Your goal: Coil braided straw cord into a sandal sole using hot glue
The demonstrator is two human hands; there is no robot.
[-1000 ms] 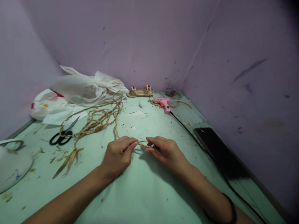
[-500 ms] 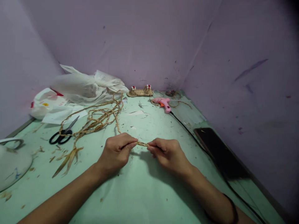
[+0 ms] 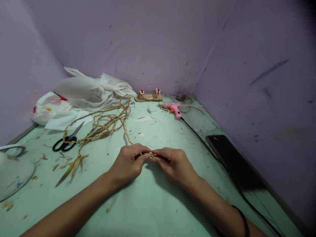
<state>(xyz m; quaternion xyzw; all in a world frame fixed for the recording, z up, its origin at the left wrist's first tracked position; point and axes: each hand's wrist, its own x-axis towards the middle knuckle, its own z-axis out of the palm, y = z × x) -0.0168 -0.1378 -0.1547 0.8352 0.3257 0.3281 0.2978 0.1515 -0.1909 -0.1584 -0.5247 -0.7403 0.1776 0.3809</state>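
Observation:
Between my two hands is a short bit of tan braided rope (image 3: 151, 154), pinched from both sides so that little of it shows. My left hand (image 3: 129, 159) closes thumb and forefinger on it. From the other side, my right hand (image 3: 172, 161) grips it in a like pinch, the fingertips of both hands nearly touching. Behind the left hand the rope runs back to a loose tangled pile (image 3: 106, 126) of the same cord. A frayed end of flat dry fibre strips (image 3: 75, 166) lies in front of that pile.
Black-handled scissors (image 3: 67, 141) lie partly under the cord. A pink glue gun (image 3: 175, 110) trails a black cable past a dark phone (image 3: 234, 163) at right. Woven slippers (image 3: 148, 97) sit by the wall, near white plastic bags (image 3: 93, 92). A white rounded object (image 3: 14, 174) is at far left.
My hands have come together, my left hand moving right, and the stretch of rope showing between them is shorter. The things on the table have stayed put.

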